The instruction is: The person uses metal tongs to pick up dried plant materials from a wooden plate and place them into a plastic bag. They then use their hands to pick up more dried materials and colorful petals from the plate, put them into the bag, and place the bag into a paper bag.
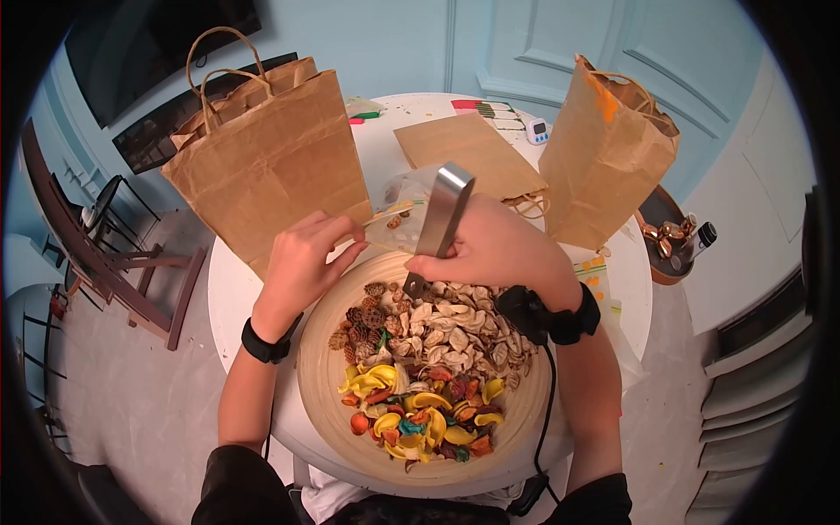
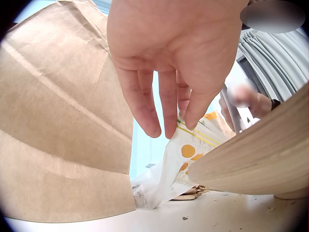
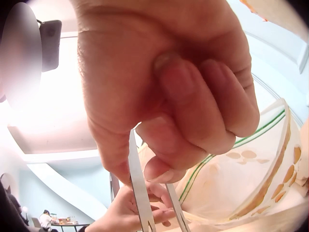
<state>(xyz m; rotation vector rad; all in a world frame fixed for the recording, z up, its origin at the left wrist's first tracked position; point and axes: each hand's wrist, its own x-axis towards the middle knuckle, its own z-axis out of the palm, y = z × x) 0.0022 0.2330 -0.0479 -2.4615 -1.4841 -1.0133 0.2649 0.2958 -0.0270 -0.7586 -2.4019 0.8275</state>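
Observation:
My left hand (image 1: 302,262) pinches the rim of a clear zip bag (image 1: 402,229) with orange dots, just past the far edge of a round wooden bowl (image 1: 317,420). In the left wrist view its fingers point down at the yellow-striped seal of the bag (image 2: 186,152). My right hand (image 1: 490,245) grips metal tongs (image 1: 446,206), their tips low by the bowl's far side. The bowl holds small brown pine cones (image 1: 357,331), pale dried pods (image 1: 464,337) and dried pieces (image 1: 429,420) in yellow, red and teal. The right wrist view shows the bag (image 3: 241,169) beside the tongs' arms.
A large paper bag (image 1: 271,157) stands at left and another (image 1: 608,149) at right. A flat paper bag (image 1: 472,153) lies between them, near a small white timer (image 1: 537,131). More dotted plastic bags (image 1: 604,289) lie right of the bowl on the white table (image 1: 232,306).

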